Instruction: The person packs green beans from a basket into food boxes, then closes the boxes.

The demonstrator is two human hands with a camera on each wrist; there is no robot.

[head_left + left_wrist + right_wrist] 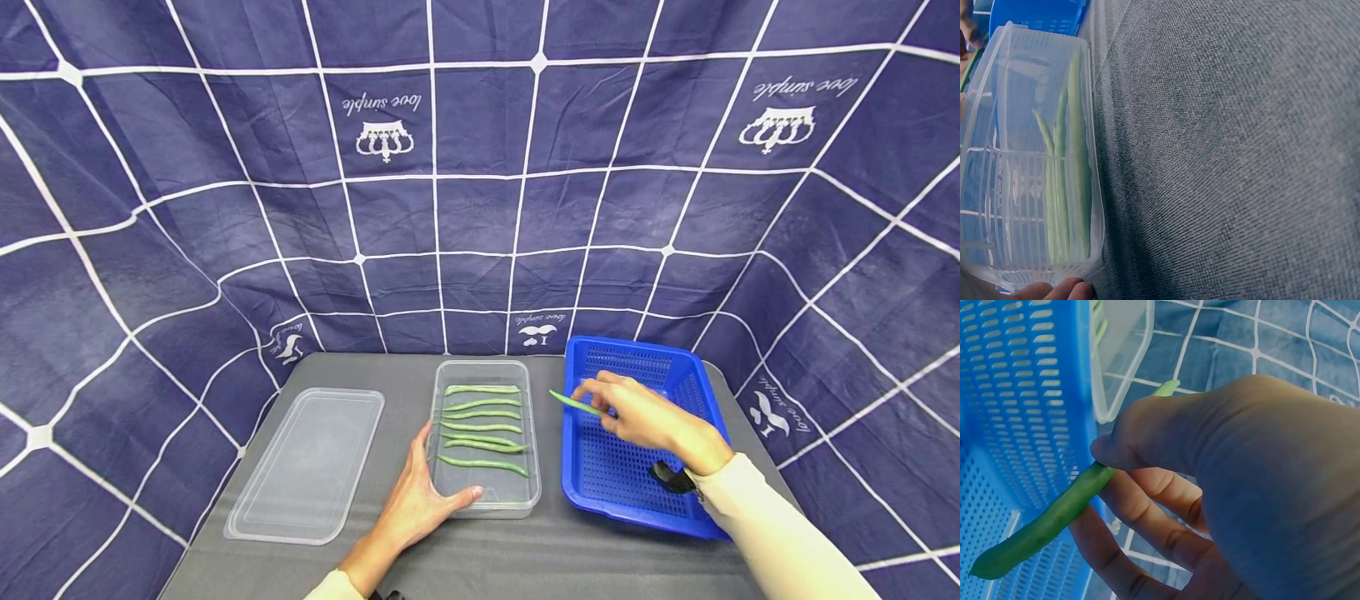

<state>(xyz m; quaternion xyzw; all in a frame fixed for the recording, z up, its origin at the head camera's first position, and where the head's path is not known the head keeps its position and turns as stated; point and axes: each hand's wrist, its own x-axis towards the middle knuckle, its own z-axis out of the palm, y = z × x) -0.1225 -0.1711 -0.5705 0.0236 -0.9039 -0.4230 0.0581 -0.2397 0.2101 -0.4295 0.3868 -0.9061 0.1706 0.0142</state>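
My right hand [637, 411] pinches a green bean [1041, 534] between thumb and fingertips, above the left side of a blue plastic basket [567, 467]. The bean's pale tip pokes out beyond the thumb in the right wrist view. A clear plastic container [495, 509] stands left of the basket, with several green beans [482, 427] lying crosswise in a row inside. At its near left corner, my left hand [422, 500] holds it, thumb on the near rim and fingers along the left wall. Only some left fingers [1063, 290] show in the left wrist view.
A clear flat lid [307, 467] lies on the grey cloth-covered table [405, 383] to the left of the container. Blue gridded fabric [480, 217] hangs behind and on both sides of the table. The basket's walls rise near the right hand.
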